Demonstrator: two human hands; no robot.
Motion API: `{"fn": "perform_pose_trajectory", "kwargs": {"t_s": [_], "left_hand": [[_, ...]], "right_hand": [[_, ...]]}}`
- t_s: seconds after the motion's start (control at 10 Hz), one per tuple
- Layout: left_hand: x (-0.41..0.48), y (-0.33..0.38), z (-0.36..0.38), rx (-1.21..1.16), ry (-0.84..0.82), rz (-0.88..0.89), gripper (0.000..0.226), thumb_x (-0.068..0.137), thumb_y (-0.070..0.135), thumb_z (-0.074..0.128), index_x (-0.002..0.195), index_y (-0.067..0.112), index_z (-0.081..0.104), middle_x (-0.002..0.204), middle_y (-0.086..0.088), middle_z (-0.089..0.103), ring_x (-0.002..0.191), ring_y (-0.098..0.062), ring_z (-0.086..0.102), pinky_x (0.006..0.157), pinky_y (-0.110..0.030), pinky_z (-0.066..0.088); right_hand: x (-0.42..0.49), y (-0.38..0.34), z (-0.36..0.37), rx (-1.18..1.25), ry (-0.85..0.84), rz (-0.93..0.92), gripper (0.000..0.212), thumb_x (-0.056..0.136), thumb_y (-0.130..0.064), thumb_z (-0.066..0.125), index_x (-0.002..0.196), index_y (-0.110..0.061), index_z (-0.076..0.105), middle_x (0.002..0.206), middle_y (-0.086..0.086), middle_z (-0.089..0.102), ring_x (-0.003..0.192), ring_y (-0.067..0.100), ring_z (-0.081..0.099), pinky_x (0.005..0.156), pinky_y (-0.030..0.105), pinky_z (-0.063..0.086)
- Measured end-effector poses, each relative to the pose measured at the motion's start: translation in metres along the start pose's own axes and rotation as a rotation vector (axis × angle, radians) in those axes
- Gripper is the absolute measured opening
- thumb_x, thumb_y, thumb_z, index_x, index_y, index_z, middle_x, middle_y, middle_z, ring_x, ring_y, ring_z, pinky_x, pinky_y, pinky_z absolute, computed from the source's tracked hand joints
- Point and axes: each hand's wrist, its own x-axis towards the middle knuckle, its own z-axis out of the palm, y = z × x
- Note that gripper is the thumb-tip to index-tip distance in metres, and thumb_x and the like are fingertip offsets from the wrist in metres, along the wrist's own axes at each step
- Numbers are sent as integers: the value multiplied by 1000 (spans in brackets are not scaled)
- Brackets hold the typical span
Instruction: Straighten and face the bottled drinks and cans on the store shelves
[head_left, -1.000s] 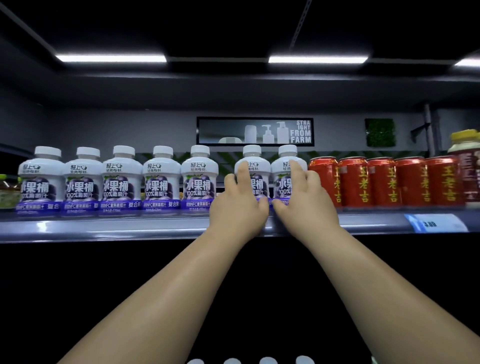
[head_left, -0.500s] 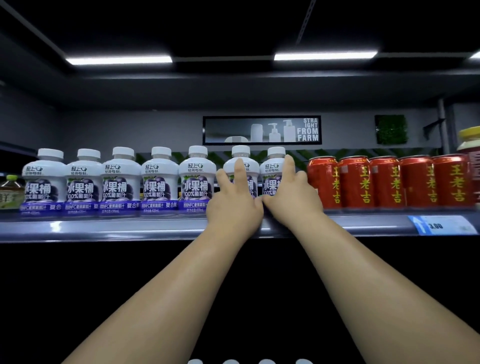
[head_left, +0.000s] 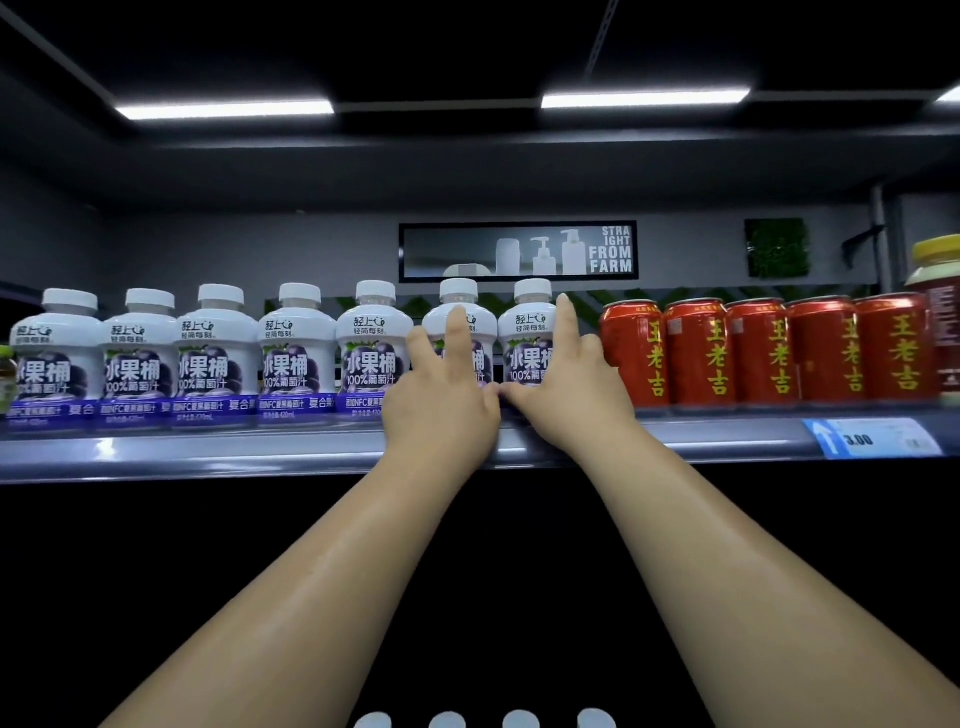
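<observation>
**Item:** white juice bottles (head_left: 218, 364), seven in one row along the front edge of the shelf (head_left: 208, 452), on its left and middle part. Red cans (head_left: 758, 353), five in a row, stand to their right.

**Orientation:** all bottles upright, long axis vertical, caps up, printed labels turned to the near side. Cans likewise upright, tops up.

**Hands:** left hand (head_left: 441, 415) spread, its straight fingers laid on the front of the sixth bottle (head_left: 460, 312). Right hand (head_left: 566, 400) spread, forefinger up along the right flank of the seventh bottle (head_left: 527, 338), thumb low across its front. The thumbs meet at the bottles' bases. Neither hand curls round anything.

**Progress:** the five bottles on the left look faced and closely packed. The sixth and seventh are in hand, being lined up with them. A gap shows between the seventh bottle and the first can. The cans' lettering sits right of centre, possibly only lens distortion; they may want a slight turn.

**Also present:** price tag (head_left: 878, 439) on the shelf edge and a yellow-lidded jar (head_left: 940, 291) at the far right.
</observation>
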Motion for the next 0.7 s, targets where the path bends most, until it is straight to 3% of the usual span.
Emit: {"fn": "perform_pose_trajectory", "kwargs": {"t_s": [0.2, 0.4, 0.5, 0.6, 0.7], "left_hand": [[6, 2, -6, 55, -27, 1, 89, 91, 46, 58, 150, 26, -5, 149, -20, 15, 100, -42, 60, 78, -43, 45], [1, -3, -5, -4, 7, -6, 86, 90, 45, 60, 152, 26, 3, 148, -16, 21, 95, -41, 61, 72, -42, 44], [-3, -8, -5, -31, 28, 13, 78, 92, 44, 56, 151, 25, 9, 147, -14, 24, 94, -40, 62, 68, -40, 41], [-16, -16, -7, -64, 14, 92, 72, 92, 43, 55, 150, 26, 18, 145, -12, 28, 104, -37, 58, 74, -40, 45], [-28, -25, -12, -72, -14, 155, 73, 90, 47, 55, 151, 29, 20, 150, -11, 25, 123, -33, 48, 95, -43, 44]], "right_hand": [[-5, 6, 2, 54, 93, -47, 121, 74, -56, 75, 156, -29, -9, 136, 11, 32, 113, 39, 54, 92, 40, 45], [-7, 7, 7, 32, 112, -70, 112, 77, -55, 70, 157, -29, -4, 135, 10, 34, 110, 41, 55, 79, 37, 40], [-8, 5, 6, 6, 122, -87, 106, 79, -54, 69, 157, -25, 3, 137, 12, 38, 115, 40, 51, 92, 41, 42], [-11, 6, 6, 52, 181, -128, 99, 80, -49, 69, 155, -21, 13, 138, 12, 39, 123, 34, 43, 103, 41, 36], [-18, 7, 2, 137, 238, -187, 89, 81, -40, 70, 154, -19, 23, 145, 12, 34, 132, 33, 34, 110, 40, 29]]}}
